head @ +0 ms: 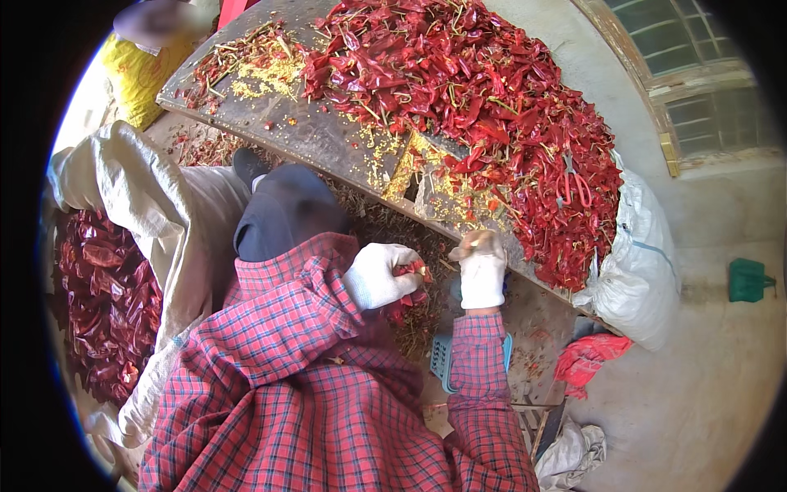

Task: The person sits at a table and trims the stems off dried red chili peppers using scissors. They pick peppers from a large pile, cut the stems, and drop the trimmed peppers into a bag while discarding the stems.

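Observation:
My left hand (pixel 384 277), in a white knitted glove, is closed around red dried chili peppers (pixel 413 270) over my lap. To its right, my right hand (pixel 482 264) is by the near edge of a dark table (pixel 258 129); its glove is soiled at the fingers. Those fingers curl inward, and whether they pinch anything cannot be made out. A large heap of dried red chilies (pixel 442 67) covers much of the table. Yellow seeds (pixel 270 74) and stems lie at its far left. More seeds surround a rectangular opening (pixel 413 186) in the tabletop.
Scissors with red handles (pixel 575 187) rest on the heap's right side. At my left stands an open woven sack (pixel 141 184) of chilies. A filled white sack (pixel 639 270) leans at the table's right end. Below are a blue plastic basket (pixel 440 363) and red cloth (pixel 587 363).

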### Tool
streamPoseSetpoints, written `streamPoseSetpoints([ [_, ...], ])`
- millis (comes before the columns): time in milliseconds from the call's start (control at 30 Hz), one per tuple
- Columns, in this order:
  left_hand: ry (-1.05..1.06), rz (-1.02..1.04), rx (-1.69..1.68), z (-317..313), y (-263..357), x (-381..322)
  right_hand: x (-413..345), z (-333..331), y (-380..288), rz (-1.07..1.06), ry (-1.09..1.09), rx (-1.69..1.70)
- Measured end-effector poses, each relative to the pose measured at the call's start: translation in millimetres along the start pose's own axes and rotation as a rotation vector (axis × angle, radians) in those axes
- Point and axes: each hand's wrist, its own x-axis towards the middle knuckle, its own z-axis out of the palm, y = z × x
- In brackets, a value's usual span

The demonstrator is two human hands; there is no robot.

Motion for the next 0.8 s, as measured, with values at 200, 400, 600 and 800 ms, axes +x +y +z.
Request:
streamPoseSetpoints([
  [200,0.092,-0.177,-0.427,2,-7,7,43,-29,21,-0.137,0.097,-1.087],
  [400,0.167,-0.199,-0.498,0,-14,10,127,-54,27,-0.292,0.393,-1.172],
  [600,0.209,-0.261,-0.263,3,-16,15,184,-53,10,-0.054,0.328,-1.589],
  [800,0.239,-0.343,-0.440,5,-31,18,183,-51,7,0.046,0.325,-1.592],
])
